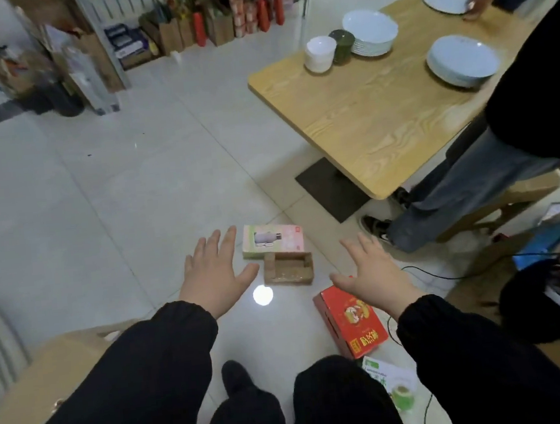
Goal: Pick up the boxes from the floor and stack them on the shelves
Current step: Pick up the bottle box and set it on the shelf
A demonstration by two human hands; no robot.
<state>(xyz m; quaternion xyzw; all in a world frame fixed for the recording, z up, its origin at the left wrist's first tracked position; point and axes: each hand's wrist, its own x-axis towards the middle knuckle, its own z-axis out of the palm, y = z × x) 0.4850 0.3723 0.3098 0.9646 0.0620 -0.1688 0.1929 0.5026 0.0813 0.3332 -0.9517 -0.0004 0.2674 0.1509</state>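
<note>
Hovering over the tiled floor (pixel 99 195) with left hand (pixel 214 272) and right hand (pixel 370 271), fingers (pixel 227 242) splayed and empty, pink box (pixel 272 240) touching open brown box (pixel 288 269) between them, red box (pixel 350 321) near the right wrist.

Pink box (pixel 273 244), red box (pixel 350 321) on floor (pixel 99 195)

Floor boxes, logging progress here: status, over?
Both open, empty: left hand, right hand, over the floor. Lying there: pink box, small open cardboard box, red box. Watch black cable beside red box.
</note>
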